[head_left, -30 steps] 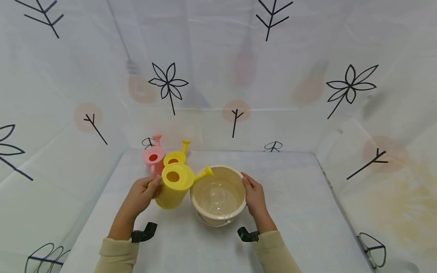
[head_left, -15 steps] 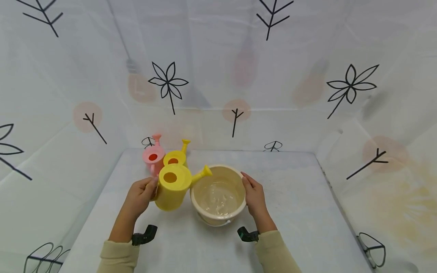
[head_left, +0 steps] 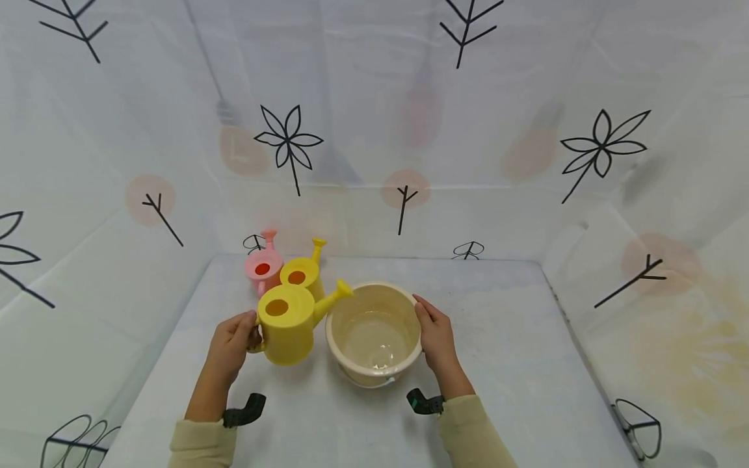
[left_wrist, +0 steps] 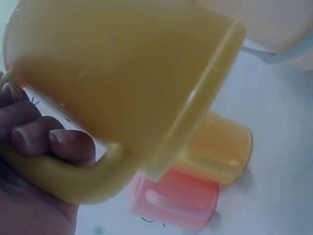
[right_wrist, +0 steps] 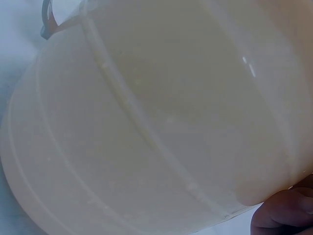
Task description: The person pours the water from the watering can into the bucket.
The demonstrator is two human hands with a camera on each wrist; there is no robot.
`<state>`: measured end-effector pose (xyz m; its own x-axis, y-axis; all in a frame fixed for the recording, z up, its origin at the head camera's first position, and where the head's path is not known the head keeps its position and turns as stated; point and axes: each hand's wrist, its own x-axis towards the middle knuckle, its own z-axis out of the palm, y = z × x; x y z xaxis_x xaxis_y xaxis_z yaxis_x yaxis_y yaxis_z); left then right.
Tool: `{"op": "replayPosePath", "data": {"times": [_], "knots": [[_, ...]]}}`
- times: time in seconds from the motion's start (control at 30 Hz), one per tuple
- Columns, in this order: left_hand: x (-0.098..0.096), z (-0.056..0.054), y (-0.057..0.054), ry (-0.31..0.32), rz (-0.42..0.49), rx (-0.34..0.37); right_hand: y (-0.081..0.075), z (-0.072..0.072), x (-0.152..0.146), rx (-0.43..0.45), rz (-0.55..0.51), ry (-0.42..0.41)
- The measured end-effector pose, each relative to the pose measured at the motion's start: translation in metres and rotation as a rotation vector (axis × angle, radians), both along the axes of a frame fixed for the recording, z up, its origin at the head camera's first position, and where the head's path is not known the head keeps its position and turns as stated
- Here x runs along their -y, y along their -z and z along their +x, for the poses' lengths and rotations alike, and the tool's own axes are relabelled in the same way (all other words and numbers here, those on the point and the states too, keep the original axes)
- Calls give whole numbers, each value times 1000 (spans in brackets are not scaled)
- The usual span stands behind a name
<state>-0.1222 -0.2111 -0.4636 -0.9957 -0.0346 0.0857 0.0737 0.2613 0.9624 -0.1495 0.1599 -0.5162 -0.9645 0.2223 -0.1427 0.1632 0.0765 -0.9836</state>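
My left hand [head_left: 231, 341] grips the handle of a yellow watering can [head_left: 285, 331], fingers curled round it in the left wrist view. The can hangs raised above the table, roughly upright. Its spout slants up to the right, and the tip overlaps the left rim of a cream bucket [head_left: 345, 364] in the head view. Clear water [head_left: 374, 344] glints inside the bucket. At the bucket's right side, my right hand [head_left: 435, 335] holds the rim. Only a bit of that hand shows in the right wrist view, where the bucket wall [right_wrist: 146, 147] fills most of the picture.
Behind the held can stand a pink watering can [head_left: 263, 266] and a second yellow watering can [head_left: 301, 273], close together. The white table [head_left: 497, 364] meets a patterned cloth backdrop [head_left: 363, 221] at the back and sides.
The held watering can has moved left and slightly nearer, its spout drawing back from over the bucket to the rim. Ripples in the water have calmed. My right hand and the bucket stay put.
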Motion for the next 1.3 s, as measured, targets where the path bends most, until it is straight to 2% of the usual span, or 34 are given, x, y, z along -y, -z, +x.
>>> {"op": "replayPosePath", "data": {"times": [0.23,0.4,0.53,0.67,0.8,0.97,1.17,1.3], "knots": [[9,3,17,-115,49,8,0,0,0,-13,0,-1],[17,6,30,-195,141,-13,1,0,0,-13,-2,-3],[23,9,40,-288,221,-18,1,0,-1,-13,-4,-8],[30,11,46,-383,293,-6,2,0,-1,-11,-5,-5],[37,12,51,-452,345,-13,2,0,-1,-7,-7,2],[43,11,56,-514,370,-42,2,0,-1,-5,4,6],[46,7,60,-598,342,-23,3,0,-1,-9,2,8],[47,4,62,-637,357,-27,3,0,-1,-10,-6,7]]}}
